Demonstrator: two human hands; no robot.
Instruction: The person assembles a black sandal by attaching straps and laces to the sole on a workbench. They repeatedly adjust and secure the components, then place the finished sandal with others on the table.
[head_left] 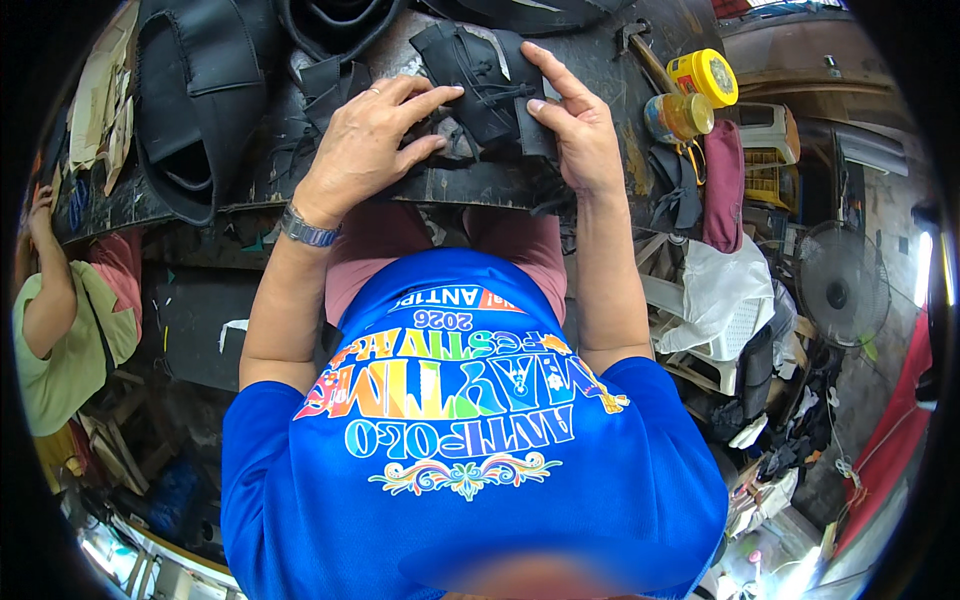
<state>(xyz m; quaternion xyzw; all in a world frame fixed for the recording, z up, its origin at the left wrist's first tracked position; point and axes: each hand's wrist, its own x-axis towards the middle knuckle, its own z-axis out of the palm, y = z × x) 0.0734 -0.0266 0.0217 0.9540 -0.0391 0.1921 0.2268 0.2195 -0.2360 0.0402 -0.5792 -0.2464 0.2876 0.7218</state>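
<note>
In front of me on the dark bench lies a black leather-like piece (478, 85) with flaps and thin black cords, resembling a shoe upper. My left hand (365, 145) reaches over its left side, index finger and thumb stretched apart, the index tip near the cords. At the right edge is my right hand (585, 135), its thumb and a finger spread and touching the piece; its other fingers are partly hidden. Small grey and black scraps (455, 140) sit below the piece, between the hands. Another black strip (330, 90) lies just beyond my left hand.
Large black shoe-like forms (200, 90) crowd the bench's left and far side. A hammer (645, 50), yellow tub (703, 78) and amber jar (680, 117) stand at right. Beyond the right edge are a white plastic chair (690, 310) and a fan (843, 283). Another person's arm (55, 270) shows at left.
</note>
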